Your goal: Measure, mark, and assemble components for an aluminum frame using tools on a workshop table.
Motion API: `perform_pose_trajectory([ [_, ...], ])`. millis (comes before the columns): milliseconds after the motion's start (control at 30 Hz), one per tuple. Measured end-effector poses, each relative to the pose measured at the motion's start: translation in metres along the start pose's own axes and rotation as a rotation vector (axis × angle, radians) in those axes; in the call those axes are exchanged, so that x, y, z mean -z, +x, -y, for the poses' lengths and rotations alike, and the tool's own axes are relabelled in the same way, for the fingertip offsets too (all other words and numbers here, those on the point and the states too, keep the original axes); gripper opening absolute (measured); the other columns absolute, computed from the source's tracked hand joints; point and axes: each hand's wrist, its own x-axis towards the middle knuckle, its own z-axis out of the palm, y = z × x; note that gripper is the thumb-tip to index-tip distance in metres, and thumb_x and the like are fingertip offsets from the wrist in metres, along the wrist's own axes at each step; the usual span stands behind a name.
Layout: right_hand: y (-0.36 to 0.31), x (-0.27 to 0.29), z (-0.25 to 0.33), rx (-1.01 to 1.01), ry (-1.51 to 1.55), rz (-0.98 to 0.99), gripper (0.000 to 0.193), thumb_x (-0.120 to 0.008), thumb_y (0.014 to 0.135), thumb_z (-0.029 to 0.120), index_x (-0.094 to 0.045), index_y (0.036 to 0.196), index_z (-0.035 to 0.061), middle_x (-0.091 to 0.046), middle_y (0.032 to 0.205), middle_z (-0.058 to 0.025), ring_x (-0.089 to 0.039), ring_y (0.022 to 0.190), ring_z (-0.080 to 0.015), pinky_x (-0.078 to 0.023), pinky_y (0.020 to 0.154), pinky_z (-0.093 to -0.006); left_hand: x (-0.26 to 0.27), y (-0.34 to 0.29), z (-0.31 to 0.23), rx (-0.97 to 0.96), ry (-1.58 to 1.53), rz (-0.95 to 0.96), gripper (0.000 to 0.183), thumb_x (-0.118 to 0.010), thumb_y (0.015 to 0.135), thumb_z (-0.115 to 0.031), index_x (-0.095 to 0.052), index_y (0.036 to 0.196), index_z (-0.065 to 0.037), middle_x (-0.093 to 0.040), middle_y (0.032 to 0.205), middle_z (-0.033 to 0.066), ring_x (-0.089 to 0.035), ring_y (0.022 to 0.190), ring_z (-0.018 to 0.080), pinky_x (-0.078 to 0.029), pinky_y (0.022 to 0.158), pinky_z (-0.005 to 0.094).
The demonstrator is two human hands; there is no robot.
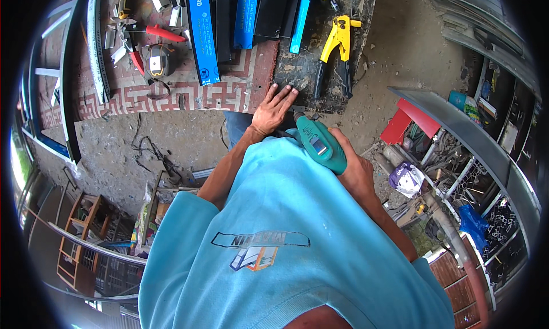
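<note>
At the near edge of the workbench, my left hand (271,113) lies with its fingers stretched out over the red patterned mat's corner and the bare dark board. Nothing shows in its grasp. My right hand (355,171) is wrapped round a green power drill (321,145), held close to my body with its chuck end toward the bench. The drill's tip lies just right of my left hand; whether it touches anything cannot be made out. Beyond it, a yellow hand riveter (337,43) with black handles lies on the board.
Black and blue-filmed metal profiles (201,37) lie across the bench. Red-handled pliers (135,57) and a tape measure (158,61) are at left, beside a dark metal frame (68,77). On the right stands a rack (480,140) holding scrap and profiles. Cables (151,151) lie on the floor.
</note>
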Motion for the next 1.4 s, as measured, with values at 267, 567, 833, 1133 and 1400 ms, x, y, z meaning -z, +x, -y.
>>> perform_pose_trajectory([
  [267, 0.003, 0.003, 0.006, -0.07, 0.019, 0.046, 0.074, -0.068, 0.077, 0.031, -0.03, 0.141, 0.0226, -0.062, 0.111, -0.0215, -0.061, 0.096, -0.0413, -0.047, 0.078, -0.0482, 0.002, 0.003, 0.002, 0.002, 0.007, -0.015, 0.059, -0.054, 0.078, -0.009, -0.041, 0.136, -0.003, -0.049, 0.135, 0.0066, -0.044, 0.127, 0.0232, -0.028, 0.11, 0.0482],
  [567, 0.005, -0.01, 0.005, 0.056, -0.009, -0.022, 0.066, -0.064, 0.079, 0.034, -0.036, 0.138, 0.0228, -0.062, 0.109, -0.0204, -0.06, 0.095, -0.042, -0.047, 0.077, -0.0469, 0.004, 0.002, 0.003, -0.036, 0.014, -0.141, 0.052, -0.054, 0.075, -0.009, -0.052, 0.126, -0.003, -0.055, 0.127, 0.009, -0.051, 0.119, 0.0243, -0.033, 0.108, 0.0469],
  [833, 0.007, -0.015, -0.02, 0.033, 0.097, -0.03, 0.068, -0.068, 0.078, 0.038, -0.038, 0.137, 0.0213, -0.062, 0.107, -0.0189, -0.06, 0.098, -0.0389, -0.046, 0.08, -0.0419, 0.008, 0.001, -0.004, -0.092, 0.119, -0.115, 0.058, -0.05, 0.079, -0.015, -0.041, 0.134, 0.002, -0.047, 0.136, 0.0101, -0.046, 0.126, 0.024, -0.029, 0.111, 0.0481],
  [1133, -0.026, -0.009, -0.113, 0.456, 0.608, -0.275, 0.091, -0.076, 0.068, 0.017, -0.026, 0.142, 0.0022, -0.038, 0.135, -0.0195, -0.044, 0.122, -0.0314, -0.04, 0.096, -0.0404, 0.0, 0.002, 0.002, -0.263, 0.133, -0.122, 0.04, -0.052, 0.077, -0.019, -0.056, 0.115, -0.01, -0.052, 0.126, 0.0106, -0.047, 0.12, 0.0265, -0.02, 0.112, 0.0543],
  [1400, -0.012, -0.028, -0.081, 0.503, 0.224, -0.442, 0.094, -0.069, 0.068, -0.002, -0.021, 0.147, 0.015, -0.04, 0.126, -0.0225, -0.042, 0.117, -0.0394, -0.034, 0.099, -0.0462, 0.01, 0.005, -0.011, -0.012, 0.076, 0.114, 0.037, -0.056, 0.078, -0.016, -0.052, 0.114, -0.009, -0.053, 0.103, 0.0092, -0.051, 0.099, 0.0264, -0.043, 0.088, 0.0381],
])
